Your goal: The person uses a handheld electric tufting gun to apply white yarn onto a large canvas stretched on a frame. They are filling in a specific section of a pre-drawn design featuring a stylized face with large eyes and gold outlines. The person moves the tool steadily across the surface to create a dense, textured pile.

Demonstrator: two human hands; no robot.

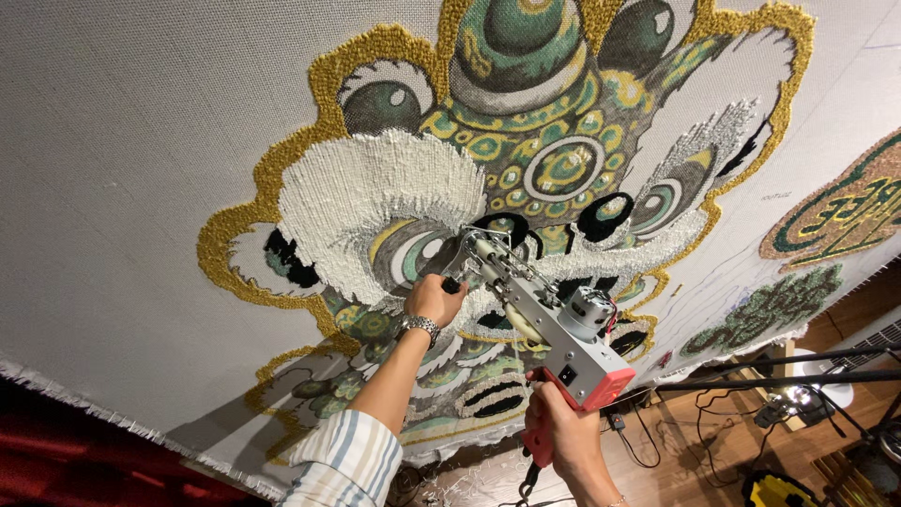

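Note:
A silver and red tufting gun (549, 324) presses its tip against a stretched grey cloth (122, 188) bearing a printed lion-head design (526, 160). Gold outline and white areas of the design are tufted with yarn. My left hand (434, 299), with a metal watch on the wrist, grips the gun's black front handle next to the cloth. My right hand (561, 434) is closed around the red rear grip below the gun body. The tip sits by a white and green eye shape in the design.
A second green and gold tufted patch (840, 211) lies at the right of the cloth, with a green one (765, 310) below it. Black stand bars (779, 376), cables and a wooden floor show at the lower right. Yarn scraps lie below the cloth's fringed edge.

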